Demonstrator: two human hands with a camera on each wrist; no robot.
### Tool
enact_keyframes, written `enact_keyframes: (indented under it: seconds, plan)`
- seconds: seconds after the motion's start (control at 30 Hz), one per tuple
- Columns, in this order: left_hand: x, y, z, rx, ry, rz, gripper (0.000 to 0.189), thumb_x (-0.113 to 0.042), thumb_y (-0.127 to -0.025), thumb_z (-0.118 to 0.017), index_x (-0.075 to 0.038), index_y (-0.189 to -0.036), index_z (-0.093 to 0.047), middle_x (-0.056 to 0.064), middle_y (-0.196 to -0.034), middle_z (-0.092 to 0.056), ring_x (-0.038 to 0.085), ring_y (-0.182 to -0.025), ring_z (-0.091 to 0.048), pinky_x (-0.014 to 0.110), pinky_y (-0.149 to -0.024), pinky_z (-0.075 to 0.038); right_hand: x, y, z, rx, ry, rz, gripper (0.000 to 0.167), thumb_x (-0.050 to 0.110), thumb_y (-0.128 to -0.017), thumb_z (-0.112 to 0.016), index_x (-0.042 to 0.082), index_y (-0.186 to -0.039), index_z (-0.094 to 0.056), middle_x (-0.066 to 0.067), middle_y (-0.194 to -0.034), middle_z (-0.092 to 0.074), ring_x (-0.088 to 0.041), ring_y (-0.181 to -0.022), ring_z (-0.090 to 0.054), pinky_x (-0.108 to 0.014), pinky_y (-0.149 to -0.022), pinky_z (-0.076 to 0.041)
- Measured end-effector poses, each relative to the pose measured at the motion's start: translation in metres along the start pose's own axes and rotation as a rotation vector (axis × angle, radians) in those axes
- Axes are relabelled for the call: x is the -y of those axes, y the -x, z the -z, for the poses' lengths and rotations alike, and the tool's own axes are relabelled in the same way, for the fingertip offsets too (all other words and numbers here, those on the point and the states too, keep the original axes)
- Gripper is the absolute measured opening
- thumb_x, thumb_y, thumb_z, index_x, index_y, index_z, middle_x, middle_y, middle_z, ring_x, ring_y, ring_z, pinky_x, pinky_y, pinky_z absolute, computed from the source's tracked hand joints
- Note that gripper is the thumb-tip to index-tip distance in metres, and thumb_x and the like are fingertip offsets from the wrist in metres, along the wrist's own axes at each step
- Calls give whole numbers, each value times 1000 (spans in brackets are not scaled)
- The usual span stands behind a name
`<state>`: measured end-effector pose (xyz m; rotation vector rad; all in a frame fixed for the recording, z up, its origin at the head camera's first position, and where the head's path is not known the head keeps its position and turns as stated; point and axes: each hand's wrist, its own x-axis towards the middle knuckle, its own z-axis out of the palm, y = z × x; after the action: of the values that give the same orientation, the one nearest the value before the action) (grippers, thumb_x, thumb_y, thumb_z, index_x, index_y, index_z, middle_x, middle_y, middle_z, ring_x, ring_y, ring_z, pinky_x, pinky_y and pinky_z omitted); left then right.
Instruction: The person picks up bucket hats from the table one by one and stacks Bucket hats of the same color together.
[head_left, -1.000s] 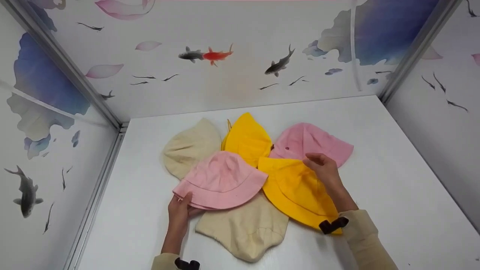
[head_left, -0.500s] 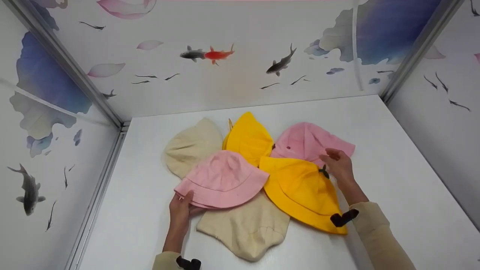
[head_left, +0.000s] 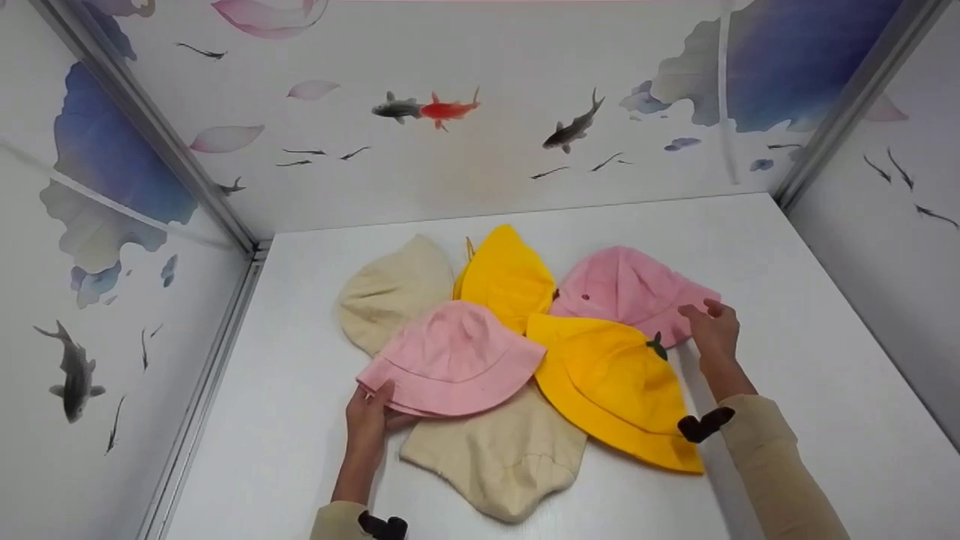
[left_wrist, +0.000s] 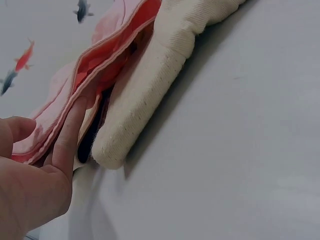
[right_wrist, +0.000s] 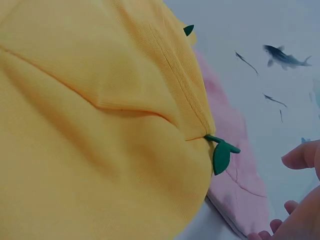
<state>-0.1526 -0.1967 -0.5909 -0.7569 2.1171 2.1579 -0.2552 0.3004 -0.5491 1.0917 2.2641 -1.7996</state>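
The light pink bucket hat lies in the middle of the pile, its near left brim pinched by my left hand. In the left wrist view the thumb is above the folded brim and the fingers underneath. My right hand is beside the darker pink hat at the back right, thumb and fingertips apart and holding nothing. Just left of that hand sits a yellow bucket hat with a green leaf stem at its crown. A beige hat lies partly under the light pink one.
A second beige hat and another yellow hat overlap at the back of the pile. Everything lies on a white table. Walls printed with fish and petals enclose the back and sides.
My right hand has moved right, off the front yellow hat to beside the darker pink hat's brim, uncovering the leaf stem. My left hand keeps its pinch on the light pink brim.
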Motion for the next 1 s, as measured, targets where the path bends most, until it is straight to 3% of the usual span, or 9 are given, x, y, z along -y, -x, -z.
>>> enact_keyframes:
  seconds: [0.13,0.23,0.33,0.43,0.57,0.67,0.77,0.87,1.0]
  plan:
    - [-1,0,0,6,12,-6,56,-29,-103,-55,-4,-151,-39,20,-144,-54,11,-106,-61,17,-85,-52,4,-10,7,16,-84,-58,75,35,-100,-52,13,-160,-14,-8,-169,-12,-26,-148,-28,-35,-124,-28]
    - [-2,0,0,14,23,-8,56,-27,-104,-55,-3,-151,-38,22,-144,-53,9,-103,-62,16,-81,-53,9,-16,12,35,-181,-114,77,33,-99,-54,14,-161,-12,-4,-170,-10,-23,-150,-24,-33,-123,-29]
    - [-2,-1,0,7,28,-7,55,-26,-104,-55,-2,-151,-38,24,-144,-53,8,-104,-63,16,-81,-54,13,-21,17,33,-275,-192,79,30,-97,-59,16,-161,-15,-2,-165,-22,-17,-142,-30,-30,-121,-33]
    - [-2,-2,-1,1,37,-9,55,-25,-104,-55,-1,-150,-39,24,-142,-54,7,-101,-63,15,-80,-54,14,-25,23,21,-323,-263,83,28,-95,-62,19,-161,-12,3,-140,-43,-11,-121,-39,-25,-113,-42]
    - [-2,-3,0,3,41,-18,53,-24,-104,-55,-1,-149,-40,23,-140,-56,5,-97,-64,16,-78,-54,13,-27,28,33,-370,-306,76,24,-95,-65,19,-157,-21,5,-104,-47,-9,-93,-50,-19,-90,-54]
    - [-3,-2,0,15,47,-24,53,-24,-104,-54,-2,-150,-40,23,-140,-56,5,-96,-63,17,-77,-54,11,-29,30,59,-376,-308,49,22,-95,-67,15,-137,-43,3,-88,-53,-12,-77,-53,-18,-74,-55]
    - [-4,-1,1,25,65,-25,54,-24,-104,-54,-1,-151,-39,22,-138,-56,6,-96,-63,19,-77,-55,8,-31,28,73,-299,-285,35,23,-94,-67,12,-122,-49,3,-74,-53,-14,-70,-52,-19,-68,-52]
    - [-4,-1,1,24,52,-20,54,-24,-104,-53,-2,-151,-38,21,-138,-57,7,-99,-63,19,-79,-55,6,-33,25,75,-199,-256,48,23,-94,-67,9,-135,-45,3,-77,-52,-13,-74,-53,-18,-70,-52]
    - [-4,0,1,18,23,-13,54,-26,-104,-53,-3,-151,-39,21,-141,-55,11,-106,-62,19,-84,-54,9,-30,21,80,-154,-204,64,21,-95,-63,8,-152,-36,3,-96,-52,-13,-89,-53,-16,-78,-54]
